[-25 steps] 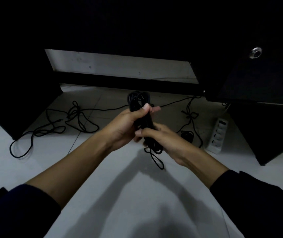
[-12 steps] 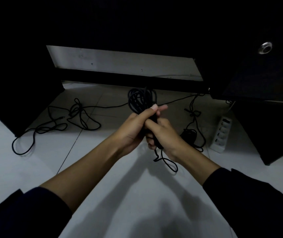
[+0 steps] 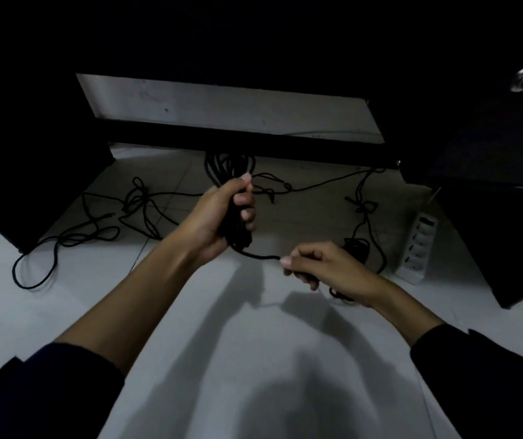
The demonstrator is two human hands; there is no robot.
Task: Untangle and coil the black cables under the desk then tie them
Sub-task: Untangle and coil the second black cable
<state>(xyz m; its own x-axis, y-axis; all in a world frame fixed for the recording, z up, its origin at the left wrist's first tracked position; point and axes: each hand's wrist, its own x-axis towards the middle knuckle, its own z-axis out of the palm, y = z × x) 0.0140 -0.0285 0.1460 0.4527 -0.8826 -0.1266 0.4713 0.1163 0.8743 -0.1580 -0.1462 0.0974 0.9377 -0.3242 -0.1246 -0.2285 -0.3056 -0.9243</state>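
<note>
Since the earlier frame, right hand [image 3: 326, 267] has separated from left hand [image 3: 222, 217], drawing a strand out to the right. Left hand fingers are clenched around the coiled black cable bundle [image 3: 233, 198], held upright above the white floor [image 3: 253, 359], its loops rising toward the desk crossbar [image 3: 253, 145]. Right hand pinches the cable end [image 3: 260, 255] between thumb and forefinger, lower and well apart from the left. Loose cables [image 3: 95, 229] lie on the floor at left. A power strip [image 3: 417, 248] lies beside the dark cabinet [image 3: 507, 242] at right.
</note>
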